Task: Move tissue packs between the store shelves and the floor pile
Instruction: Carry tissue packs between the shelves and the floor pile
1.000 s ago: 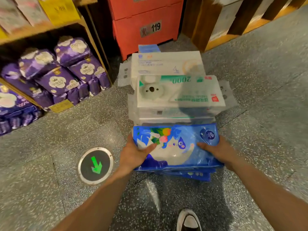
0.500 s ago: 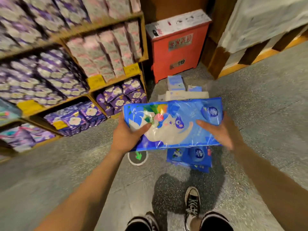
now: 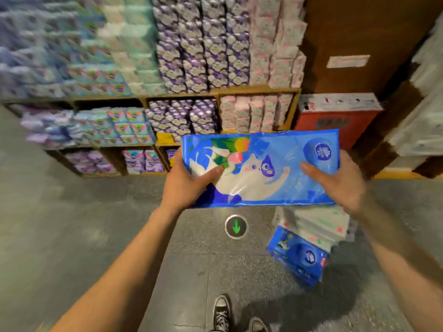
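A flat blue tissue pack (image 3: 261, 168) with a white cat picture is held up in front of me at chest height. My left hand (image 3: 187, 183) grips its left end, thumb on top. My right hand (image 3: 335, 180) grips its right end the same way. Below and to the right, the floor pile (image 3: 309, 238) holds white tissue boxes and another blue pack (image 3: 297, 255) at its near corner. The wooden store shelves (image 3: 182, 94) stand ahead, packed with purple, pink and teal tissue packs.
A red cabinet (image 3: 335, 116) stands right of the shelves, against a brown wall. More wrapped white goods (image 3: 422, 111) sit on a pallet at far right. A round floor marker (image 3: 236, 226) with a green arrow lies ahead of my shoes (image 3: 223, 312).
I have lifted the blue pack off the floor pile and raised it. My view has swung up and left, from the pile toward the shelves.
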Demonstrator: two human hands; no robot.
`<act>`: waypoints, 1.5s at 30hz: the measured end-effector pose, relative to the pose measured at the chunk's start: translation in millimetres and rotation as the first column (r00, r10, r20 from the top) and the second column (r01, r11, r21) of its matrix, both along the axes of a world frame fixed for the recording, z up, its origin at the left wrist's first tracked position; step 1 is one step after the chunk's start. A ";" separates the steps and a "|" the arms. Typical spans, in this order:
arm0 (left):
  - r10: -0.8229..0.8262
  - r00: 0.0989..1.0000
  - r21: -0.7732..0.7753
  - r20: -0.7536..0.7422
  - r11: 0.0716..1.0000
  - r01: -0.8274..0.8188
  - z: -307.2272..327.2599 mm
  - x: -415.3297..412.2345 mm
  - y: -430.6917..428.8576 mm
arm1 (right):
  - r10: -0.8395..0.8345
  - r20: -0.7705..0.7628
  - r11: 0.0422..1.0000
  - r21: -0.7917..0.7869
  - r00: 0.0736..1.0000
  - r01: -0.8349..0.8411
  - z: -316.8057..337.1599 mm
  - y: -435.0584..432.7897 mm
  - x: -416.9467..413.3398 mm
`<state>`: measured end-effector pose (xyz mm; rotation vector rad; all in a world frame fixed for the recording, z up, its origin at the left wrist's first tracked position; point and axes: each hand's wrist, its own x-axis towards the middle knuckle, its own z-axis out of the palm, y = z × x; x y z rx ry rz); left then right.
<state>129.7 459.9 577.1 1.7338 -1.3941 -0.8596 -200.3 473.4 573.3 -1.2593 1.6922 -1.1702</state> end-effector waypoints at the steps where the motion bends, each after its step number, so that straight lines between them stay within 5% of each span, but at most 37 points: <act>1: 0.057 0.998 -0.018 0.003 0.998 -0.057 7.9 10.5 16.8 | 0.051 -0.013 0.999 -0.012 0.999 -0.051 5.4 -1.3 9.4; 6: 0.310 0.951 -0.020 -0.018 0.951 -0.310 22.0 71.0 111.1 | 0.294 -0.040 0.955 -0.027 0.955 -0.295 34.2 4.2 82.5; 12: 0.623 0.782 -0.053 -0.032 0.780 -0.624 36.5 156.8 244.3 | 0.591 -0.057 0.805 -0.023 0.804 -0.593 55.4 35.1 220.6; 23: 0.952 0.307 -0.121 0.005 0.306 -0.944 65.7 343.9 561.1 | 0.946 -0.102 0.300 -0.080 0.307 -0.951 82.3 232.8 562.7; 33: 0.993 -0.104 -0.238 0.054 -0.089 -0.967 112.2 460.2 839.3 | 0.993 -0.039 -0.119 -0.172 -0.114 -0.978 106.7 497.7 805.9; 45: 0.867 -0.498 -0.209 0.027 -0.482 -0.851 106.8 559.5 1051.5 | 0.829 -0.091 -0.559 -0.179 -0.552 -0.810 99.9 749.3 1056.0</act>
